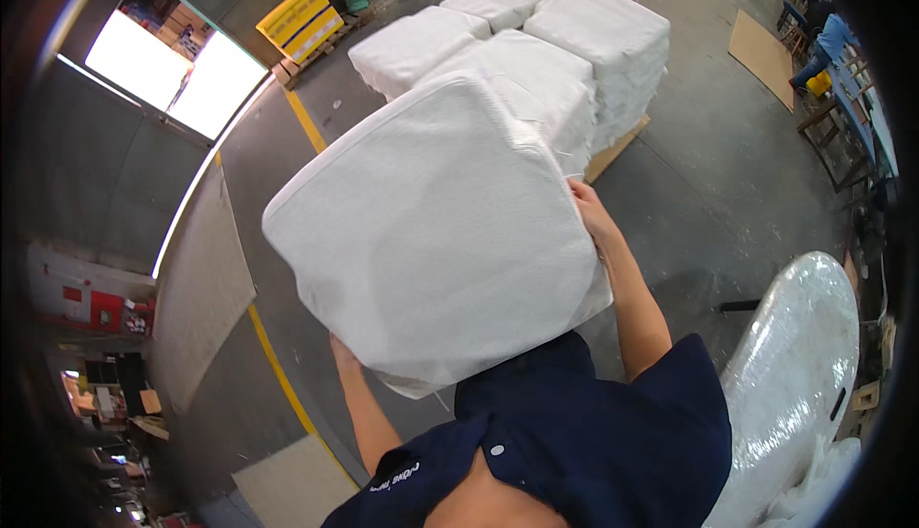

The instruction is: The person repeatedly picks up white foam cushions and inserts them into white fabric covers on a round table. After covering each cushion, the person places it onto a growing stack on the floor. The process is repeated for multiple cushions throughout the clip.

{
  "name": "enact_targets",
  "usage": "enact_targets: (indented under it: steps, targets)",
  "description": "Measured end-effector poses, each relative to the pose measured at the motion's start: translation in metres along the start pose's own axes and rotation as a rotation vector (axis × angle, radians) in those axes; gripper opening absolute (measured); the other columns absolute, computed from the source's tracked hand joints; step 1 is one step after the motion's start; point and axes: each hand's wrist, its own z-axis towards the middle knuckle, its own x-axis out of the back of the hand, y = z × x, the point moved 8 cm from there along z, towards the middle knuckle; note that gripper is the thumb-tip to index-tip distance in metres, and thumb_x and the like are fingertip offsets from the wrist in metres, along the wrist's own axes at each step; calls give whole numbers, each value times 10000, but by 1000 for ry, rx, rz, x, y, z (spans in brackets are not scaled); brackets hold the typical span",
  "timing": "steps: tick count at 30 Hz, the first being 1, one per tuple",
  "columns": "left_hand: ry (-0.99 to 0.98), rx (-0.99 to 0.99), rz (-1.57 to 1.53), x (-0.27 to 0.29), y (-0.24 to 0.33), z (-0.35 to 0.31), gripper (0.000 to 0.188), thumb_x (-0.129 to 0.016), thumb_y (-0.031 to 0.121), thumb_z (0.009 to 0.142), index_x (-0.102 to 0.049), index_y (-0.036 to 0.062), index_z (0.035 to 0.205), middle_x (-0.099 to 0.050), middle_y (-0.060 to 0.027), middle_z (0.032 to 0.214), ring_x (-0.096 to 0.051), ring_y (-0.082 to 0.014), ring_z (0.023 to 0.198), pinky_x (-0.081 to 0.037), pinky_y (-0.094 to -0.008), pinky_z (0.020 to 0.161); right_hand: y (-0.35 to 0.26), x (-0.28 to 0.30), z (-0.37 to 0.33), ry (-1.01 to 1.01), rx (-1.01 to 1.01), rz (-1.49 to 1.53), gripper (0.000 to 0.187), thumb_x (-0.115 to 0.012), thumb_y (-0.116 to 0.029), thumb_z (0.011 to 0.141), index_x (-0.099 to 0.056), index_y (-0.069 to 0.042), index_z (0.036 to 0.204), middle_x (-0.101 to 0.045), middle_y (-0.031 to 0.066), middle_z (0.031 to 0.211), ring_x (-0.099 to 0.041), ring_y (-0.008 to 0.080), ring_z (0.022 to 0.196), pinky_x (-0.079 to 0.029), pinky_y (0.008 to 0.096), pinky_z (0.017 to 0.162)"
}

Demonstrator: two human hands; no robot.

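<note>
A broad white fabric-covered cushion (440, 231), squarish with rounded corners, is held up in front of my body and fills the middle of the view. My right hand (592, 210) grips its right edge, with the fingers partly behind it. At the lower left edge, my left hand (343, 350) holds it from below, its fingers mostly hidden by the cushion. Just beyond stand several tall stacks of similar white cushions (613, 35), pressed side by side, with rough layered sides. The held cushion overlaps the nearest stack in view; whether they touch I cannot tell.
A brown board (617, 150) lies under the stacks. A plastic-wrapped rounded bundle (790, 384) stands close on my right. Yellow lines (278, 365) mark the floor at left. A yellow crate (300, 25) sits far left; a person (831, 42) is by benches far right.
</note>
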Motion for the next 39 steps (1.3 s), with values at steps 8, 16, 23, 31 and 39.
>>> enact_targets:
  steps: [8,16,23,31,39]
  targets:
    - [187,-1,-211,15,90,194,520,-503,321,979,-493,-51,1343,-633,-192,1226,-668,-319,1021,-570,-401,844,-6,-189,262,-207,-41,-82,178,-557,-240,1002,-618,-75,980,-613,-13,869,-544,50,785,-468,228,717]
    - [-16,30,-68,-73,183,485,545,-500,342,978,-483,-53,1352,-625,-195,1239,-663,-321,1034,-569,-408,850,5,-258,490,29,-59,-19,284,-600,-329,982,-662,-54,1012,-638,20,830,-567,81,745,-472,240,700]
    - [-390,91,226,-275,280,725,566,-496,361,978,-474,-55,1361,-619,-198,1250,-660,-323,1045,-568,-414,855,-27,-211,578,458,-22,50,712,-466,-571,987,-638,95,1169,-674,171,1084,-648,216,972,-499,302,878]
    - [-882,265,622,-580,292,885,591,-492,383,977,-464,-58,1370,-611,-201,1263,-655,-325,1058,-566,-421,861,-41,-148,662,753,-17,57,661,-555,-524,960,-665,116,1085,-685,155,919,-662,230,853,-492,262,806]
    - [-1146,403,879,-757,234,959,616,-489,405,977,-454,-60,1380,-603,-205,1275,-651,-327,1071,-565,-428,867,-5,-122,713,1136,-258,-67,754,-532,-607,926,-665,117,1092,-690,244,1007,-678,322,948,-499,363,880]
